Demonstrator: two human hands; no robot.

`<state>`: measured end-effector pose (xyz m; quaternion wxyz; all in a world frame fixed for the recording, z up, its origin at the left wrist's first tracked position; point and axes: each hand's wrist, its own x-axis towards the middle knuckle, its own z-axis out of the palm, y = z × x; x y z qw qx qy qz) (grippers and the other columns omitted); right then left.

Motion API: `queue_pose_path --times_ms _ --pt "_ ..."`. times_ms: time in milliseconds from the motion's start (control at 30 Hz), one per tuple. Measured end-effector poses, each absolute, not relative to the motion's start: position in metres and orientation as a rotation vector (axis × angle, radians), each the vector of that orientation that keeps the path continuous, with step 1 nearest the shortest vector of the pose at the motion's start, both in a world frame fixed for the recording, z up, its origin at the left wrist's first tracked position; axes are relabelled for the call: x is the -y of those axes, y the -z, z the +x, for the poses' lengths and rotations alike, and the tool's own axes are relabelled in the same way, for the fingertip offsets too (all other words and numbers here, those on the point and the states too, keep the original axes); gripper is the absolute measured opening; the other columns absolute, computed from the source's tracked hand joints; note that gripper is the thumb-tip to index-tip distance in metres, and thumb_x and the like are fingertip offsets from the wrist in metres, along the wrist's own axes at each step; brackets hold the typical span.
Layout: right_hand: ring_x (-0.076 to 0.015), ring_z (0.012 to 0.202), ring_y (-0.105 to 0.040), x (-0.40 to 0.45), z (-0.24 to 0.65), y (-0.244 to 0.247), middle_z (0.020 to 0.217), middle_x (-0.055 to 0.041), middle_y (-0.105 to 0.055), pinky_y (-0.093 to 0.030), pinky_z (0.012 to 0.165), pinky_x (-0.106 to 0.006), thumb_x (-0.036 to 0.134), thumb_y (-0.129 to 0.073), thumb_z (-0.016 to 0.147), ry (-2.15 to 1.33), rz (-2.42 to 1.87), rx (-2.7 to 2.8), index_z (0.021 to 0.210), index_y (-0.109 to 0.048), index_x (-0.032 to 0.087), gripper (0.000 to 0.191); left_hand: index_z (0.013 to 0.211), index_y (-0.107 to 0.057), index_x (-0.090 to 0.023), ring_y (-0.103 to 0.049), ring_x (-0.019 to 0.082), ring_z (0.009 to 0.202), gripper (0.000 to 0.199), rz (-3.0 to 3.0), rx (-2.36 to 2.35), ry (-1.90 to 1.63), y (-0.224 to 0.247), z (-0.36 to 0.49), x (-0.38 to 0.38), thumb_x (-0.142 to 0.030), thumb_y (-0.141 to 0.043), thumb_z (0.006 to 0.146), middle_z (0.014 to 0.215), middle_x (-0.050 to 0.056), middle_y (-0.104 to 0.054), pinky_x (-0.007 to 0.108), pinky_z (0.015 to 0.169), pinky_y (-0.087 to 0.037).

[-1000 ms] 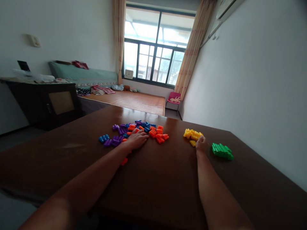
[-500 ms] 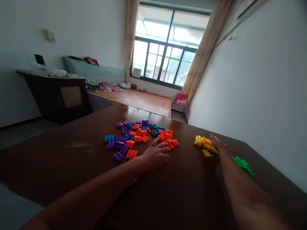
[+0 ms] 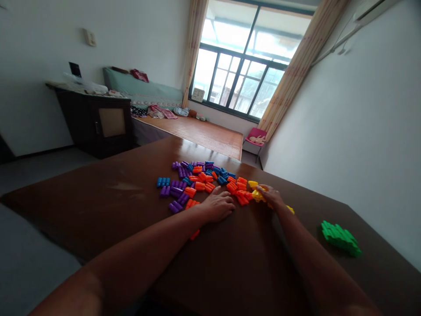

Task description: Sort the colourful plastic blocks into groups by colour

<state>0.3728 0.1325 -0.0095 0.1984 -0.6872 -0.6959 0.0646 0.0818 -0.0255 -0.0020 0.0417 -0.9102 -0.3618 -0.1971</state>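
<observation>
My left hand [image 3: 219, 205] lies on the brown table with its fingers spread, just below the orange pieces [image 3: 240, 184], holding nothing. Over the yellow pieces [image 3: 258, 195] rests my right hand [image 3: 270, 195], its fingers bent down around some of them; its palm side is hidden. These yellow pieces touch the right edge of the orange group. One more yellow piece [image 3: 290, 210] lies beside my right wrist. Purple pieces [image 3: 178, 186] and blue pieces [image 3: 163, 181] are mixed with orange ones left of my hands. A green cluster [image 3: 340, 237] sits apart at the right.
The brown table [image 3: 125, 210] spans the foreground. A single orange piece [image 3: 195, 235] lies under my left forearm's edge. Beyond the table are a low bed platform [image 3: 204, 131], a dark cabinet [image 3: 92, 118] and a pink chair [image 3: 255, 135].
My right hand has moved left along with most of the yellow pieces, up to the orange group. My left hand stays by the orange pieces. The view has shifted slightly.
</observation>
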Motion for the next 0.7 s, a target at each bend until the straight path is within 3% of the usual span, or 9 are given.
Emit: queue_pose_path --times_ms 100,167,267,333,433,533,600,700 --pt "-0.0277 0.114 -0.057 -0.115 0.315 0.011 0.125 -0.0077 -0.063 -0.035 0.103 -0.042 0.063 -0.042 0.084 -0.213 -1.872 2.023 0.116 -0.067 0.025 0.056 0.108 -0.062 -0.027 -0.046 0.025 0.121 0.023 -2.733 1.221 0.639 0.0 0.076 0.023 -0.036 -0.054 0.088 0.119 0.004 -0.062 0.049 0.107 -0.026" --pt "-0.0268 0.115 -0.056 -0.107 0.283 0.01 0.125 -0.0089 -0.062 -0.036 0.103 -0.04 0.064 -0.042 0.084 -0.231 -1.81 2.066 0.116 -0.067 0.024 0.058 0.115 -0.058 -0.025 -0.044 0.029 0.123 0.038 -2.699 1.354 0.66 0.0 0.072 0.02 -0.045 -0.06 0.082 0.126 0.008 -0.056 0.051 0.104 -0.03" --pt "-0.0265 0.111 -0.058 -0.1 0.246 0.003 0.12 -0.0109 -0.064 -0.04 0.098 -0.037 0.064 -0.047 0.081 -0.313 -1.751 2.064 0.114 -0.067 0.021 0.057 0.128 -0.047 -0.023 -0.043 0.033 0.124 0.066 -2.654 1.593 0.69 0.002 0.065 0.015 -0.052 -0.068 0.073 0.135 0.012 -0.048 0.053 0.101 -0.036" --pt "-0.0255 0.104 -0.06 -0.098 0.228 -0.003 0.109 -0.0097 -0.067 -0.044 0.092 -0.035 0.063 -0.05 0.08 -0.43 -1.712 2.006 0.107 -0.068 0.021 0.052 0.137 -0.038 -0.023 -0.042 0.034 0.126 0.074 -2.594 1.74 0.736 0.005 0.061 0.011 -0.044 -0.069 0.073 0.142 0.014 -0.041 0.051 0.101 -0.038" --pt "-0.0225 0.086 -0.064 -0.095 0.203 -0.014 0.09 -0.0063 -0.069 -0.051 0.074 -0.033 0.061 -0.052 0.08 -0.827 -1.612 1.826 0.096 -0.068 0.021 0.046 0.144 -0.029 -0.022 -0.042 0.033 0.128 0.076 -2.511 1.883 0.857 0.008 0.058 0.006 -0.027 -0.064 0.077 0.148 0.014 -0.033 0.048 0.101 -0.04" --pt "-0.0195 0.073 -0.064 -0.091 0.177 -0.027 0.086 -0.0054 -0.068 -0.053 0.061 -0.031 0.063 -0.049 0.083 -1.315 -1.4 1.59 0.103 -0.062 0.021 0.048 0.144 -0.032 -0.02 -0.04 0.03 0.13 0.066 -2.388 1.928 1.089 0.004 0.052 -0.001 -0.018 -0.053 0.082 0.148 0.013 -0.033 0.046 0.105 -0.038" --pt "-0.0196 0.078 -0.065 -0.088 0.161 -0.038 0.093 -0.0075 -0.068 -0.054 0.064 -0.033 0.062 -0.045 0.086 -1.512 -1.24 1.506 0.112 -0.058 0.02 0.051 0.141 -0.037 -0.018 -0.038 0.026 0.132 0.06 -2.223 1.948 1.272 0.0 0.044 -0.007 -0.011 -0.046 0.082 0.146 0.012 -0.037 0.043 0.109 -0.033" --pt "-0.0233 0.104 -0.061 -0.082 0.141 -0.053 0.119 -0.0123 -0.062 -0.054 0.077 -0.038 0.065 -0.039 0.087 -1.617 -1.088 1.537 0.125 -0.052 0.022 0.059 0.135 -0.047 -0.018 -0.037 0.024 0.133 0.056 -1.995 2.011 1.428 -0.006 0.026 -0.015 -0.006 -0.043 0.08 0.143 0.01 -0.043 0.041 0.113 -0.029"
